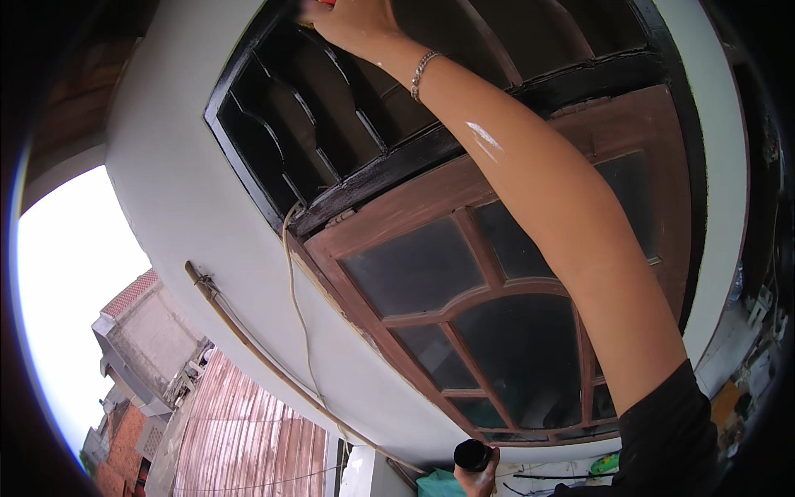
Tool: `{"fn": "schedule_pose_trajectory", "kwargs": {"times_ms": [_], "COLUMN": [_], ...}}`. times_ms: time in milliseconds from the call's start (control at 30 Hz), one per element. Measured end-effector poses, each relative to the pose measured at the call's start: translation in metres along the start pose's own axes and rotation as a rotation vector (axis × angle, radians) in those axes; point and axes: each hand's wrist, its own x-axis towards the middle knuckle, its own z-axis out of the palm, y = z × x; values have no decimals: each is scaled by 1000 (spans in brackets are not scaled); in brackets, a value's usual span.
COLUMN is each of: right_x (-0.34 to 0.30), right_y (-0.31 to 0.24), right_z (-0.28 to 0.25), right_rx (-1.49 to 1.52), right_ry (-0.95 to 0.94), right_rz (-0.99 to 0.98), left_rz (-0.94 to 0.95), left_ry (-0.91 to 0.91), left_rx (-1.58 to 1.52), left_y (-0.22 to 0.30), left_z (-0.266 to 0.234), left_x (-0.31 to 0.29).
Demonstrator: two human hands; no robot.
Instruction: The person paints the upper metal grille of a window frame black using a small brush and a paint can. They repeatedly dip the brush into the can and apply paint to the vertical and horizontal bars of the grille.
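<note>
My right arm reaches up across the view, and my right hand (358, 25) is closed at the upper edge beside the top left corner of a black window grille (327, 108). In its fingers is a small red thing (326, 2), mostly cut off and blurred; its kind cannot be made out. Low in the view my left hand (478, 479) is wrapped round a round black cup (472, 454), seen from above with a dark inside. The grille's frame and wavy bars look glossy black. Below them sits a brown wooden shutter (489, 290) with dark glass panes.
A pale wall (182, 149) surrounds the window. A bamboo pole (257, 352) and a light cable (298, 306) run down it on the left. Beyond are a corrugated metal roof (248, 422) and buildings (149, 331). Clutter (737, 398) lies at the lower right.
</note>
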Motion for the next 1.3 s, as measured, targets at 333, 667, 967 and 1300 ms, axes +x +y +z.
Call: {"fn": "schedule_pose_trajectory", "kwargs": {"times_ms": [333,667,967,1300], "right_x": [9,11,10,14], "right_y": [-1,8,0,-3], "right_z": [-19,-23,-26,-28], "right_rx": [-44,-110,8,34], "right_ry": [-36,-36,-122,-139], "right_rz": [9,-126,40,21], "left_rz": [-183,-89,-292,-30], "left_ry": [45,86,96,114], "left_rx": [47,9,-42,-9], "left_y": [19,22,55,6], "left_z": [-2,2,2,3], "left_x": [3,-9,-19,-10]}}
